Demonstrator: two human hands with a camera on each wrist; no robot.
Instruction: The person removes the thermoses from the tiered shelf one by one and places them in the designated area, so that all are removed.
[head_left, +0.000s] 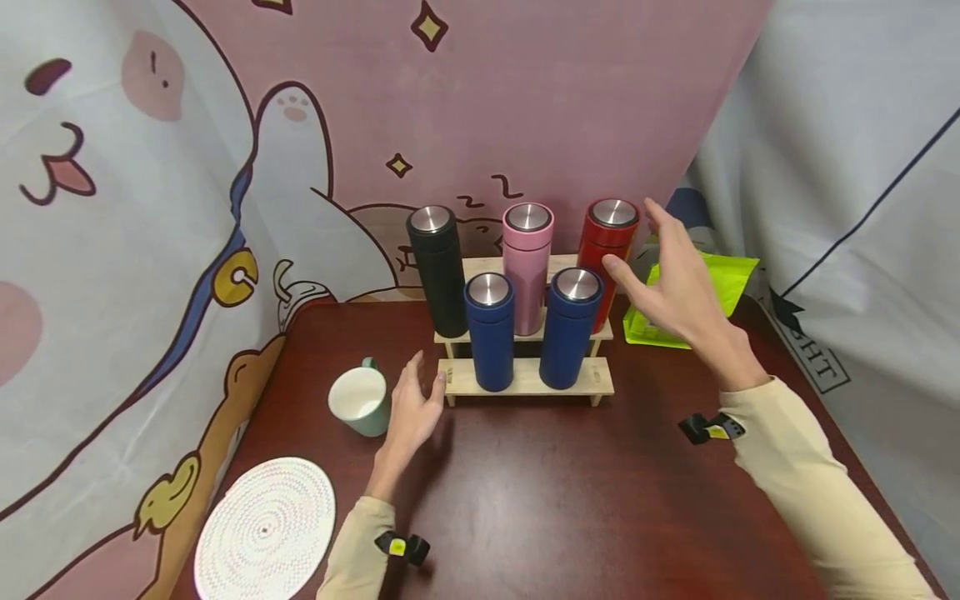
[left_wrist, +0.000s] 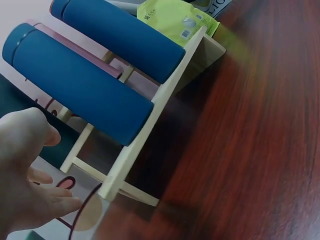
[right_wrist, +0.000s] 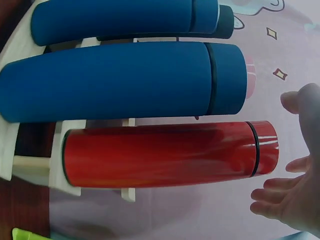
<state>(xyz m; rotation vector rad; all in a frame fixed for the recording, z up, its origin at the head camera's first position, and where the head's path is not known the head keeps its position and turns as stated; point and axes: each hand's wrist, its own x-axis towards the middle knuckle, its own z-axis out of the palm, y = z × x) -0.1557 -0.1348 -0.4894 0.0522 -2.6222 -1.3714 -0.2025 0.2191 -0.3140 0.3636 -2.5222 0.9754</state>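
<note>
A two-step wooden rack (head_left: 525, 377) holds five flasks with steel lids: black (head_left: 437, 271), pink (head_left: 527, 265) and red (head_left: 606, 250) at the back, two blue ones (head_left: 490, 332) (head_left: 570, 327) in front. My left hand (head_left: 422, 387) is open by the rack's left end, fingers straight, next to a pale green mug (head_left: 360, 402). My right hand (head_left: 660, 267) is raised and open just right of the red flask (right_wrist: 160, 155), apart from it. The right wrist view shows that open right hand (right_wrist: 295, 185) beyond the flask's lid end. The left wrist view shows the left hand (left_wrist: 30, 175) near the rack (left_wrist: 150, 120) and a blue flask (left_wrist: 80, 85).
A round woven coaster (head_left: 265, 527) lies at the front left of the dark red table (head_left: 562, 500). A lime green packet (head_left: 712, 292) lies right of the rack, behind my right hand. Cartoon-printed cloth hangs close behind and on both sides.
</note>
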